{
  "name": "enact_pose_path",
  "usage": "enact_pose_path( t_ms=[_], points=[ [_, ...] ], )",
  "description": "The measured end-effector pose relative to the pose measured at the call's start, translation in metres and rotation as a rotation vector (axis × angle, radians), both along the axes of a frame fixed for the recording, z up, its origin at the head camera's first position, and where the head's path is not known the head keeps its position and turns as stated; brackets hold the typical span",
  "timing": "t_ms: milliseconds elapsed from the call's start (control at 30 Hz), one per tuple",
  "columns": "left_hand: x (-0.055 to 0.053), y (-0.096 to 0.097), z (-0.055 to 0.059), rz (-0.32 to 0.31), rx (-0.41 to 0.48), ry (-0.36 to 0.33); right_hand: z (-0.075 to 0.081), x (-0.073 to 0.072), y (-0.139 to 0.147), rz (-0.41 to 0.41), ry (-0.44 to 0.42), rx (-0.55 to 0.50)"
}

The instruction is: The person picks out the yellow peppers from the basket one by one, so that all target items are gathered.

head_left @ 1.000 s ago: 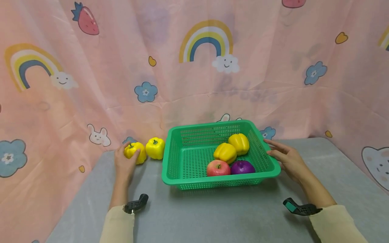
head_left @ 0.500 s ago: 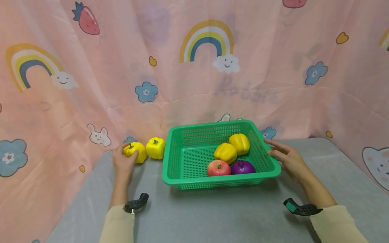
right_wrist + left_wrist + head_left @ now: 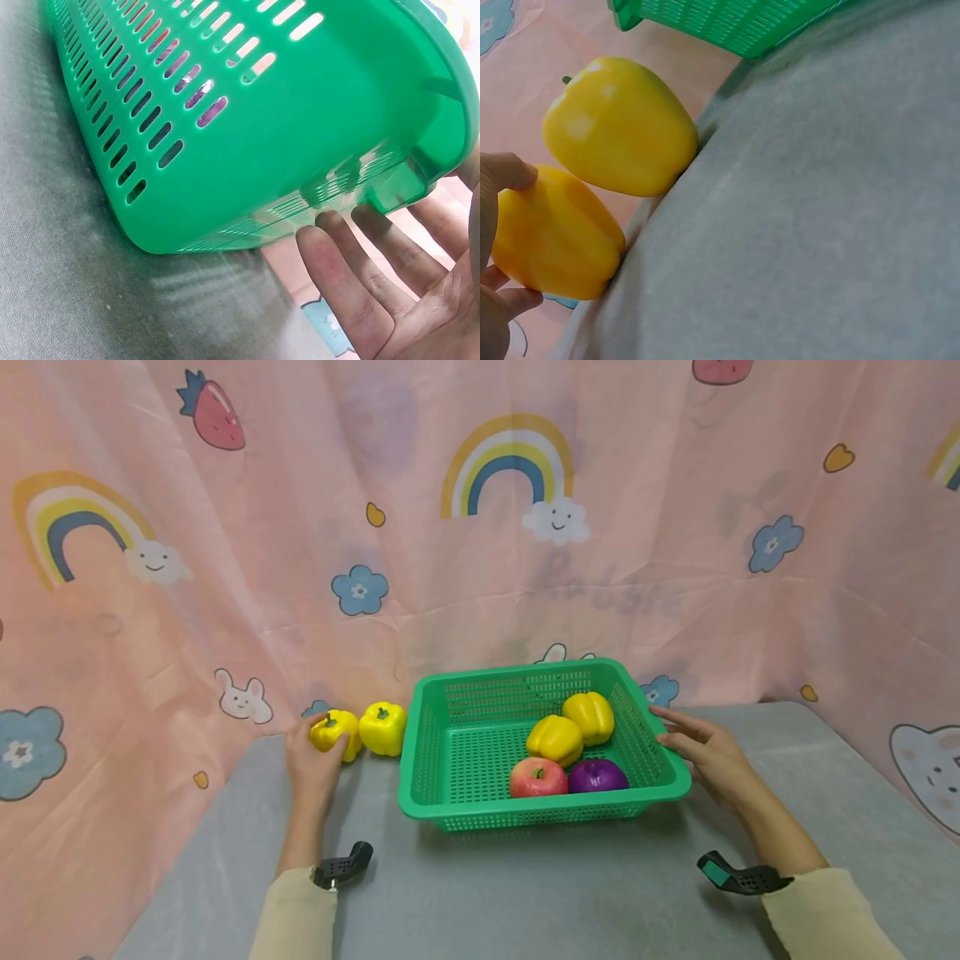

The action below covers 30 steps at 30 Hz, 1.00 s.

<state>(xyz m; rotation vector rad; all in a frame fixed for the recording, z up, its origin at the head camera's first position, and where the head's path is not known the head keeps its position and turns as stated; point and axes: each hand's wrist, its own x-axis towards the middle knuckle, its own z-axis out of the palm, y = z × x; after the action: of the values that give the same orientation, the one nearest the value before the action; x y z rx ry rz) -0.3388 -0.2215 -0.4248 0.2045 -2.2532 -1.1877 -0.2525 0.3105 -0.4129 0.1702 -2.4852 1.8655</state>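
At the table's far left, my left hand (image 3: pixel 313 766) holds a yellow bell pepper (image 3: pixel 335 734) between thumb and fingers. The left wrist view shows the same held pepper (image 3: pixel 559 236) low against the grey tabletop. Beside it, close to the basket's left wall, a second yellow bell pepper (image 3: pixel 382 728) stands with its stem up. My right hand (image 3: pixel 708 756) touches the right rim of a green basket (image 3: pixel 465 812). Its fingers (image 3: pixel 345 285) stretch out nearly straight beneath the rim in the right wrist view; the thumb is mostly hidden there.
Inside the basket lie two yellow bell peppers (image 3: pixel 555 741), a red apple (image 3: pixel 538 777) and a round, shiny purple thing (image 3: pixel 597 775). All stand on a grey-covered table (image 3: pixel 525 893). A pink printed curtain (image 3: pixel 300 527) hangs close behind the table's far edge.
My left hand has shifted slightly to the right, and the held pepper sits a little nearer the second one. My right hand and the basket stay in place.
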Motion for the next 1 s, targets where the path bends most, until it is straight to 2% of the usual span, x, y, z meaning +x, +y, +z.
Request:
enact_pose_path(
  t_ms=[300, 600, 767, 1000],
  points=[
    [0.002, -0.001, 0.003, -0.007, 0.001, -0.03, 0.001, 0.0, -0.001, -0.006, 0.0, -0.002],
    [0.004, -0.001, 0.01, -0.031, 0.007, -0.139, 0.0, -0.001, -0.001, 0.003, 0.008, 0.01],
    [0.009, 0.001, 0.021, -0.025, 0.008, -0.12, -0.002, 0.002, 0.0, 0.013, 0.019, 0.015],
    [0.018, 0.01, 0.041, -0.03, -0.039, -0.071, -0.002, 0.002, 0.001, 0.005, 0.03, 0.048]
  ],
)
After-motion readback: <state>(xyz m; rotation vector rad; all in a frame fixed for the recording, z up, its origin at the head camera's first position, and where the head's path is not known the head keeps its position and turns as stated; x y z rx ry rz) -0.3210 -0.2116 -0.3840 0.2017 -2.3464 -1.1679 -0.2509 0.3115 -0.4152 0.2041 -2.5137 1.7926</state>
